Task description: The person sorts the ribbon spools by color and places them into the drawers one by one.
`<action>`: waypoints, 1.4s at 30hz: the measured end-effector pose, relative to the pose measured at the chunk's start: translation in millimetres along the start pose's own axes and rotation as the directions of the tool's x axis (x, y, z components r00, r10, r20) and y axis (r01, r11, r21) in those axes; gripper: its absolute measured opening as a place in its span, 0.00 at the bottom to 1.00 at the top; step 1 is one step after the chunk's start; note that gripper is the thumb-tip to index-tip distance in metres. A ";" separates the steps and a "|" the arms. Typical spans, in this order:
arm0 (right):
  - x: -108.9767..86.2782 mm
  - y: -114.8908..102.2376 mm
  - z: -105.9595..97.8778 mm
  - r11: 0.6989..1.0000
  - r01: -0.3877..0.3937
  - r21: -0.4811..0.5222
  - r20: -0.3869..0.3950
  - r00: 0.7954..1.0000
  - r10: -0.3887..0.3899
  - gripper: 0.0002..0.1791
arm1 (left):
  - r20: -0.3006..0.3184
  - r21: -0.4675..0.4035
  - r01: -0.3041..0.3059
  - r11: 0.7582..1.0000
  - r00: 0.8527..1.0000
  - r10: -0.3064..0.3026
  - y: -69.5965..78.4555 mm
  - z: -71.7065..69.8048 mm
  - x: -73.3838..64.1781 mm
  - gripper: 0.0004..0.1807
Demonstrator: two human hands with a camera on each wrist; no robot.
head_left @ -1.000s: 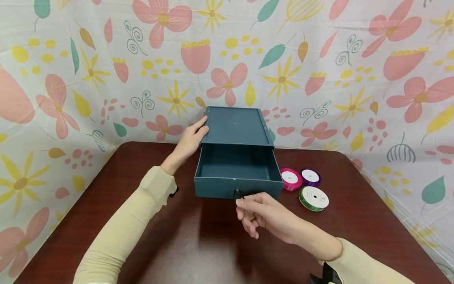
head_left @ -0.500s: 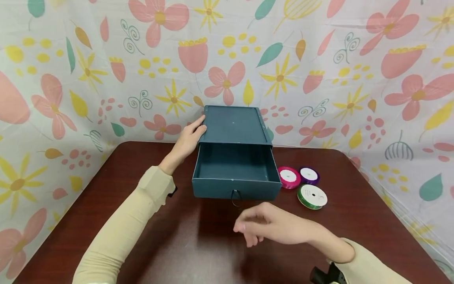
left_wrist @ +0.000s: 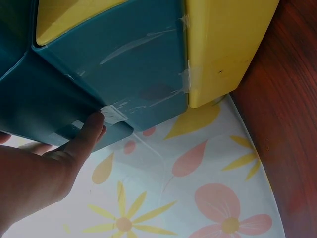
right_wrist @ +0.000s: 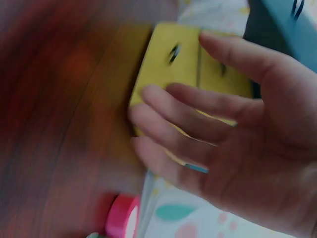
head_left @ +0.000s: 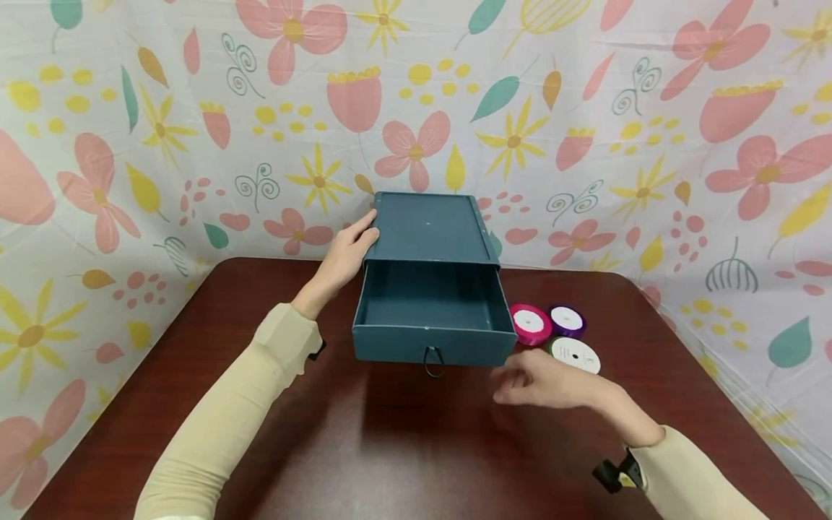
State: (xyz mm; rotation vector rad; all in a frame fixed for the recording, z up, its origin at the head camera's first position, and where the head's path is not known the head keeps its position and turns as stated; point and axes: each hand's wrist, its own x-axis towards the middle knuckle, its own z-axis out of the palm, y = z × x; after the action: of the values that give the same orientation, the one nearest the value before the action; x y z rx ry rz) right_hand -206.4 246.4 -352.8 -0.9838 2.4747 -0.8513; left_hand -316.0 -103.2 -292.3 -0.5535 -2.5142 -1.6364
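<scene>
A teal drawer unit (head_left: 429, 227) stands at the back of the table, its top drawer (head_left: 393, 344) pulled out and bare inside. A dark loop pull (head_left: 433, 361) hangs from the drawer front. My left hand (head_left: 341, 261) rests against the unit's left side; in the left wrist view a fingertip touches the taped teal wall. My right hand (head_left: 552, 379), fingers spread and slightly bent around nothing, hovers right of the drawer front, overlapping a white-faced green ribbon spool (head_left: 577, 354). Beside that sit a pink ribbon spool (head_left: 531, 324) and a purple ribbon spool (head_left: 568, 322).
Lower yellow drawers (right_wrist: 166, 59) with pulls show in the right wrist view, and a yellow section (left_wrist: 225, 49) in the left. The dark red wooden table (head_left: 312, 440) ends at the back against a flower-printed cloth (head_left: 247, 144).
My right hand has let go of the drawer's loop pull, drawn back, then moved right toward the spools. The left hand stays on the unit and the drawer remains pulled out.
</scene>
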 end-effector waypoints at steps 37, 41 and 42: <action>44.4 117.3 -30.9 0.858 -0.445 -0.259 -0.448 0.842 0.301 0.44 | 0.000 0.007 -0.006 1.000 1.000 0.006 -4.0 0.5 1.8 0.30; 44.5 118.8 -30.3 0.855 -0.459 -0.242 -0.452 0.833 0.319 0.45 | 0.005 0.006 -0.006 1.000 1.000 0.006 -3.1 0.2 1.4 0.30; 44.7 119.1 -29.8 0.854 -0.463 -0.237 -0.456 0.829 0.323 0.45 | 0.007 0.009 -0.006 1.000 1.000 0.006 -2.9 -0.1 1.1 0.30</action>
State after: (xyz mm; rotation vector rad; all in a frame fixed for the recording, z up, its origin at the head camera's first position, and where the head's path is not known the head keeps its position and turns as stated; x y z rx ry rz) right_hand -312.5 295.8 -410.8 -0.3557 3.1025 -0.5319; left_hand -318.1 -104.1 -294.5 -0.5668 -2.5213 -1.6230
